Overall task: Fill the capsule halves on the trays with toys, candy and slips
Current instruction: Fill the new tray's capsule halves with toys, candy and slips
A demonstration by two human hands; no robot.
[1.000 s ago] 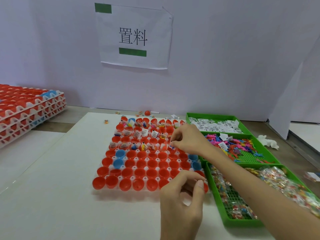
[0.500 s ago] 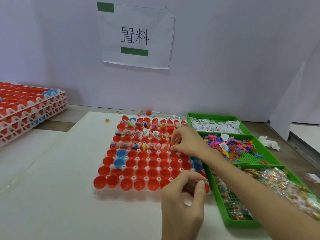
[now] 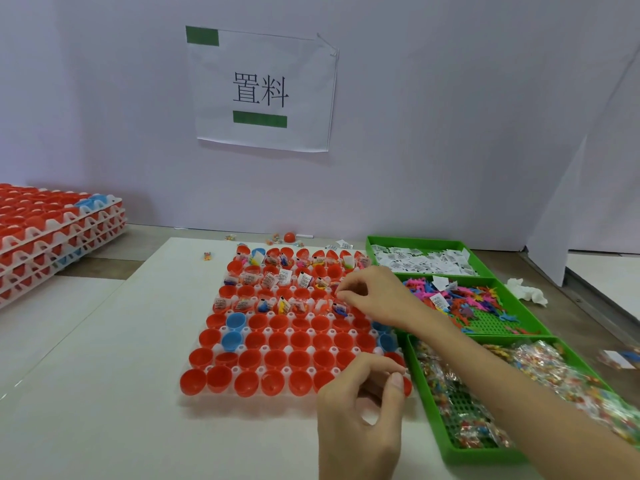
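Observation:
A white tray [image 3: 212, 368] of red capsule halves [image 3: 277, 358] and a few blue ones [image 3: 235, 322] lies mid-table. Its far rows hold toys, candy and slips [image 3: 284, 277]; the near rows are empty cups. My right hand [image 3: 374, 299] hovers over the tray's right side, fingertips pinched together above a capsule with a blue toy [image 3: 341, 310]. What they pinch is too small to name. My left hand [image 3: 360, 410] sits at the tray's near right corner. Its fingers are curled toward the thumb, and anything inside them is hidden.
Three green bins line the right: slips [image 3: 426, 263], coloured toys [image 3: 460, 299], wrapped candy [image 3: 540, 362]. A stack of filled capsule trays [image 3: 52, 233] stands at far left. A loose red half [image 3: 289, 236] and stray candies lie behind the tray. A crumpled tissue [image 3: 526, 292] lies far right.
My right hand has shifted slightly toward the far right of the tray with its fingertips still pinched. My left hand has stayed curled in the same spot.

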